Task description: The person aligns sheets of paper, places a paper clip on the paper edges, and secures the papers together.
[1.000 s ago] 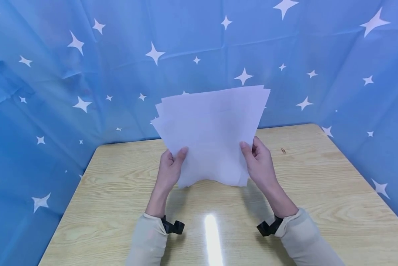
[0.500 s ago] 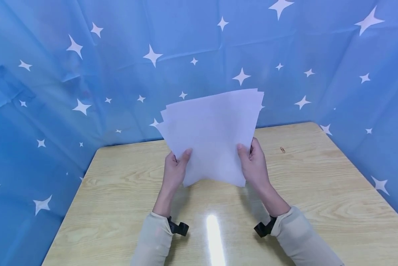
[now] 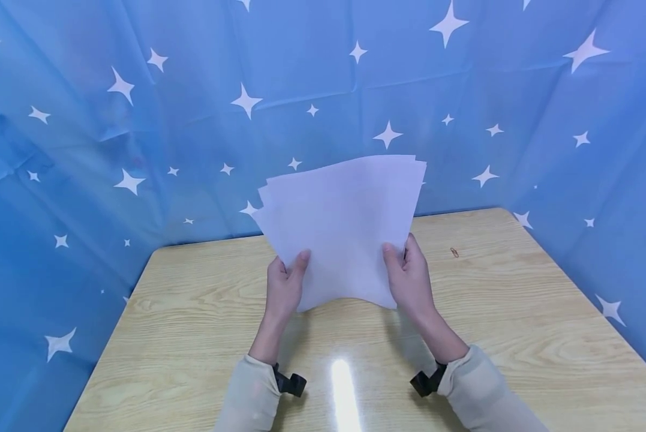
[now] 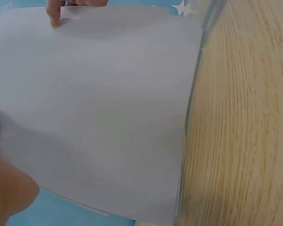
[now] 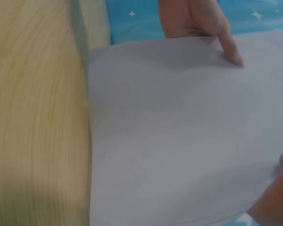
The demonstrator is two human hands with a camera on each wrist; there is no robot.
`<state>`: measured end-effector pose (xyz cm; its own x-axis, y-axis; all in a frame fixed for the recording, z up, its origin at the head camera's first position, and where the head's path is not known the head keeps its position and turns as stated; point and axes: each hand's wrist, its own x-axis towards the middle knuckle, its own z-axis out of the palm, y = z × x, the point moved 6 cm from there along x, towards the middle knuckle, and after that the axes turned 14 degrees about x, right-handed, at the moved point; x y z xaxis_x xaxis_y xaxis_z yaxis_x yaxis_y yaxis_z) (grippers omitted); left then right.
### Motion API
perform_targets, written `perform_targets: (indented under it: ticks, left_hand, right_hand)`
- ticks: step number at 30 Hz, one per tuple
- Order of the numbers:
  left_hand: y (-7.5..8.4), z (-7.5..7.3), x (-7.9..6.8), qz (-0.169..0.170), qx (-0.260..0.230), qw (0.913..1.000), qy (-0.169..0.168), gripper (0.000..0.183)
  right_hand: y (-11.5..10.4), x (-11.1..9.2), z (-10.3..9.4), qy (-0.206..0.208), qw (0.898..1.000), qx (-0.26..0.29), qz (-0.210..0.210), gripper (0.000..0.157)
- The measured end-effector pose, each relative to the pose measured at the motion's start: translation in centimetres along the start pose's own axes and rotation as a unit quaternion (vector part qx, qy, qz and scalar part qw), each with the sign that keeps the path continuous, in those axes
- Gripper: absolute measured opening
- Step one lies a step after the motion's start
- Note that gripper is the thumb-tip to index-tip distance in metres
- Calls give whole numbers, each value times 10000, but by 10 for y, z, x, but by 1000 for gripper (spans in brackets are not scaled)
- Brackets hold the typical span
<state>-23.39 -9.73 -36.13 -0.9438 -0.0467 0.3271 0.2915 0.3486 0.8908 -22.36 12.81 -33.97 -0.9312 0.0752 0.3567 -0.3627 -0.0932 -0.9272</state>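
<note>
Several loose white paper sheets [image 3: 344, 234] are held up above the table, their corners fanned out unevenly at the upper left and their lower edge bowed. At the left side my left hand [image 3: 284, 287] pinches them, thumb on the near face and fingers behind. My right hand [image 3: 411, 279] grips the opposite side the same way. Both wrist views show the blank near face of the paper [image 4: 108, 108] filling much of the frame. Most of the fingers behind the sheets are hidden.
A small copper-coloured paper clip [image 3: 454, 252] lies on the wooden table [image 3: 517, 312], right of the sheets. A blue curtain with white stars [image 3: 193, 120] hangs behind and beside the table. Light glares off the tabletop near the front.
Both hands have come slightly closer together, and the outer corners of the sheets lie nearer each other. The head view has shifted a little. Both hands keep their hold.
</note>
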Motion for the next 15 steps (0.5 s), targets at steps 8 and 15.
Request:
perform_targets:
  ticks: [8,15]
  left_hand:
    - [-29,6,8,157,-230,9993,246,24]
    - [-31,8,6,276,-215,9987,364,31]
  right_hand:
    - [-1,-1,2,-17,10000,9,-58,29]
    - [6,-3,2,-56,9997,213,-52,30]
